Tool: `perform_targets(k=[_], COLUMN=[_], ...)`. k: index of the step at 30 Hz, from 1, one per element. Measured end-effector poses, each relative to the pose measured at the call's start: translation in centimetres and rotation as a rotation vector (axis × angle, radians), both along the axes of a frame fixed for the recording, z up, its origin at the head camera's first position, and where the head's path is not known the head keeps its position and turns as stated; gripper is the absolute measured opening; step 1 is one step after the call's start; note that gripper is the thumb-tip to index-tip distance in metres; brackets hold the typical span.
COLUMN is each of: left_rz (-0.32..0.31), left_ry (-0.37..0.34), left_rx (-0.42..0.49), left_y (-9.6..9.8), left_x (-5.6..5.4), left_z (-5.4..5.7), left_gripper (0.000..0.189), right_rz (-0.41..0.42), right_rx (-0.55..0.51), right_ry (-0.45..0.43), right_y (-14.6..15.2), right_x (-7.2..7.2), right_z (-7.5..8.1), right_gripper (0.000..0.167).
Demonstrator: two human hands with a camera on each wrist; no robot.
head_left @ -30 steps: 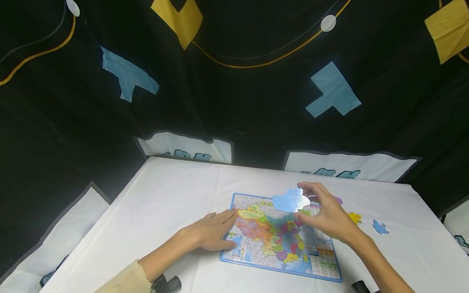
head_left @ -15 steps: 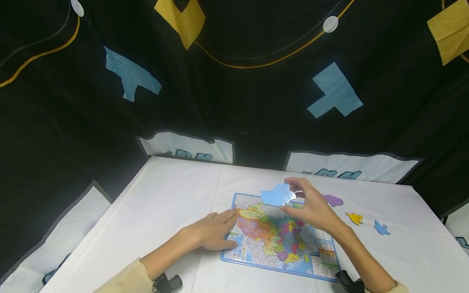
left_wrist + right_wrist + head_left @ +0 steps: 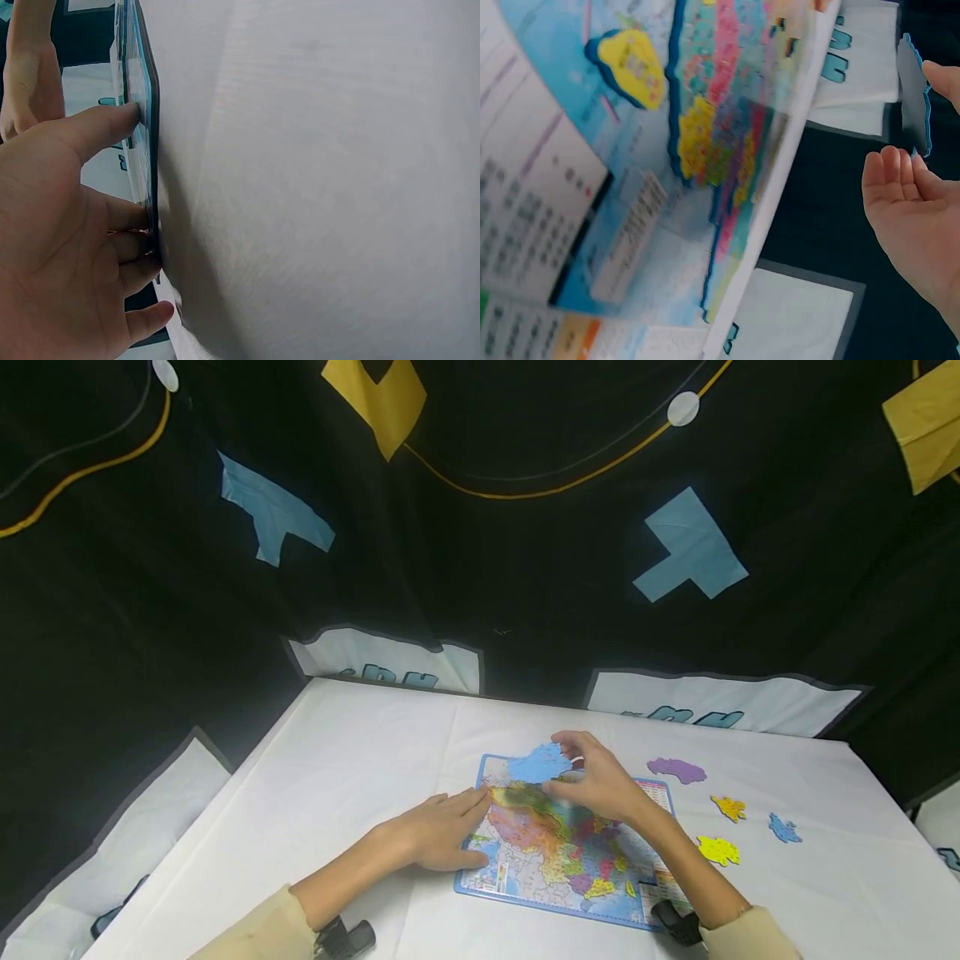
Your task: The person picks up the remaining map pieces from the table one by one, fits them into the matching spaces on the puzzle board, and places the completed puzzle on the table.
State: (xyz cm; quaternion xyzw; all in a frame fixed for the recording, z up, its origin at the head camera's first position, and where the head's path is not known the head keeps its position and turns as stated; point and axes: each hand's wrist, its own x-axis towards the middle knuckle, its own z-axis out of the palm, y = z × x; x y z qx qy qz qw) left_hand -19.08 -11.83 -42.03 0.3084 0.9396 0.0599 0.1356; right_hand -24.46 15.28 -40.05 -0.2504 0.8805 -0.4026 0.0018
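Observation:
A map puzzle board [image 3: 501, 810] with a blue rim lies flat on the table, many coloured map pieces set in it. My left hand [image 3: 442, 833] rests on its left edge with the fingers straight. In the left wrist view, the thumb and fingertips touch the board's edge [image 3: 147, 90]. My right hand [image 3: 603, 787] pinches a light blue map puzzle piece [image 3: 537, 765] between thumb and fingers, above the upper left part of the board. The right wrist view shows this piece [image 3: 913, 97] edge-on, its grey underside visible, apart from the board.
Right of the board lie several loose puzzle pieces: a purple one [image 3: 677, 769], an orange-yellow one [image 3: 728, 808], a small blue one [image 3: 784, 828] and a yellow one [image 3: 718, 850]. A white cloth [image 3: 360, 743] covers the table. Behind hangs a black curtain [image 3: 480, 577].
My right hand has carried the light blue puzzle piece leftward over the board. The loose pieces at the right have come into fuller view. My left hand stays in place.

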Motion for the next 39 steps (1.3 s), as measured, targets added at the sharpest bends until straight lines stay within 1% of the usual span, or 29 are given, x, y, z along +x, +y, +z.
perform_targets(k=[7,9,15,21,24,28,32,36,39], left_rz=[0.002,0.001,0.003,0.005,0.005,0.005,0.006,-0.001,-0.001], left_ry=[0.003,0.0,-0.01,-0.004,-0.002,-0.001,0.001,0.003,-0.001], left_rx=[-0.004,-0.003,-0.001,-0.005,-0.007,-0.009,-0.005,-0.002,0.001], left_y=[0.0,0.0,0.0,0.0,0.0,0.0,0.0,-0.1,-0.1], left_x=[0.0,0.1,0.1,0.1,0.0,0.0,-0.1,-0.2,-0.2], left_z=[0.0,0.0,0.0,0.1,0.1,0.0,-0.1,-0.1,-0.1], left_gripper=[0.083,0.082,0.083,0.082,0.082,0.082,0.083,0.083,0.084], right_rz=[-0.022,-0.03,-0.022,-0.03,-0.042,-0.027,-0.006,0.014,0.01], right_rx=[0.057,0.07,0.12,0.139,0.157,0.175,0.206,0.264,0.299], right_ry=[-0.027,-0.047,-0.093,-0.109,-0.146,-0.175,-0.166,-0.135,-0.121], right_y=[-0.7,-0.9,-1.2,-1.4,-1.6,-1.9,-2.2,-2.4,-2.7], right_x=[-0.8,-1.0,-1.6,-1.7,-1.6,-1.4,-1.3,-1.4,-1.3], right_z=[-1.1,-1.4,-2.4,-2.5,-2.5,-2.5,-2.5,-2.7,-2.7], right_gripper=[0.071,0.072,0.073,0.074,0.072,0.071,0.071,0.071,0.071])
